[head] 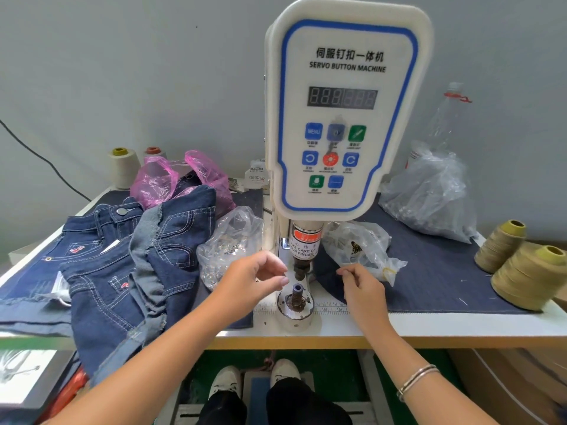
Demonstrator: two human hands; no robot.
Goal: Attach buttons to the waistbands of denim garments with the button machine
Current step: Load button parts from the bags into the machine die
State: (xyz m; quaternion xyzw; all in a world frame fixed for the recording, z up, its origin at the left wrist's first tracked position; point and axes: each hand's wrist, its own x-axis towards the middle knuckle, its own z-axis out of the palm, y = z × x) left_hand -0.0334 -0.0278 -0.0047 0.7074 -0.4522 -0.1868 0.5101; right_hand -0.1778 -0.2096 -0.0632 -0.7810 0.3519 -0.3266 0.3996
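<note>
Reaching in from below, both hands are hovering beside the button machine with fingers loosely curled.

The left hand is pinching thumb toward forefinger just left of the lower die; whether it is holding anything I cannot tell. The right hand is pinching something tiny and dark just right of the punch. The denim garments are lying heaped on the tabletop, left of both hands, dark blue with pale stitching, 1 showing a metal button.
</note>
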